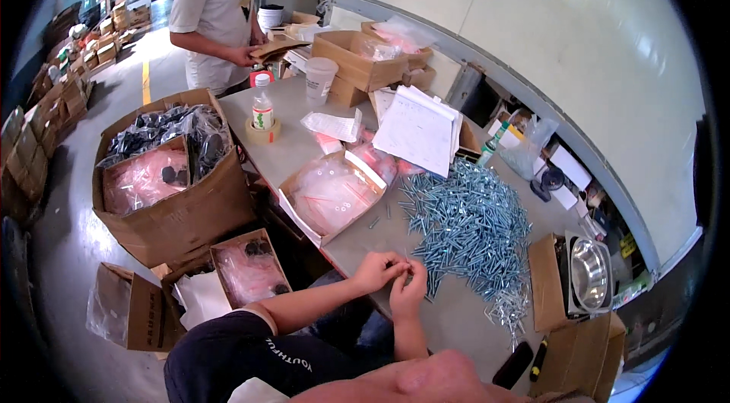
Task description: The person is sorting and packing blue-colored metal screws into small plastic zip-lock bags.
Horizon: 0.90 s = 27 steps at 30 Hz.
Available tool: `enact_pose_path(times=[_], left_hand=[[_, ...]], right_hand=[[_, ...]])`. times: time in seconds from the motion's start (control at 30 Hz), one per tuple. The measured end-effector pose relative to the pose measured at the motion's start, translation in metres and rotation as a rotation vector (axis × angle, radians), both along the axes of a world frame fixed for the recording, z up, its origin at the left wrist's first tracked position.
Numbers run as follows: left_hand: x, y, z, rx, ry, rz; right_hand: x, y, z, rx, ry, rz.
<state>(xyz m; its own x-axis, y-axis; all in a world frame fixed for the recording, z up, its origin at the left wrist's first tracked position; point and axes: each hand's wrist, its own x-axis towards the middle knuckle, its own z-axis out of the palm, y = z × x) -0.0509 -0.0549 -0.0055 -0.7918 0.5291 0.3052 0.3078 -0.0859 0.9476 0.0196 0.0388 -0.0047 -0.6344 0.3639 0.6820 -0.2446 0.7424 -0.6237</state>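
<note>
Grey tabletop [458,323], bluish screws [475,228] (heaped), beside right hand's grip [409,290]

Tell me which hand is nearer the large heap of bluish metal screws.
Right. The right hand is just left of the lower-left edge of the large heap of bluish metal screws; the left hand sits farther left, beside the right one.

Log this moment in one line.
left hand, right hand: close together | anything held: cannot tell | right of hands: bluish screw pile
</note>
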Motion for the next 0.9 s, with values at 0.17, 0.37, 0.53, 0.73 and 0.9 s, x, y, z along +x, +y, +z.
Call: enact_pose_path(times=[0.17, 0.37, 0.53, 0.73, 0.9], left_hand=[[-0.003, 0.004, -0.008, -0.074, 0.063, -0.002], [0.002, 0.002, -0.015, -0.089, 0.162, -0.024], [-0.006, -0.015, 0.01, -0.059, -0.007, -0.194], [-0.231, -0.067, 0.148, -0.125, 0.128, 0.473], [-0.406, -0.132, 0.186, -0.653, 0.043, 0.789]], right_hand=[[0.004, 0.001, 0.001, -0.027, -0.07, -0.01], [0.014, 0.002, 0.0, -0.094, -0.207, -0.013], [0.01, 0.021, -0.043, -0.279, -0.122, 0.041], [-0.002, 0.053, -0.056, 0.092, -0.213, 0.259], [0.002, 0.047, -0.049, -0.084, -0.464, 0.201]])
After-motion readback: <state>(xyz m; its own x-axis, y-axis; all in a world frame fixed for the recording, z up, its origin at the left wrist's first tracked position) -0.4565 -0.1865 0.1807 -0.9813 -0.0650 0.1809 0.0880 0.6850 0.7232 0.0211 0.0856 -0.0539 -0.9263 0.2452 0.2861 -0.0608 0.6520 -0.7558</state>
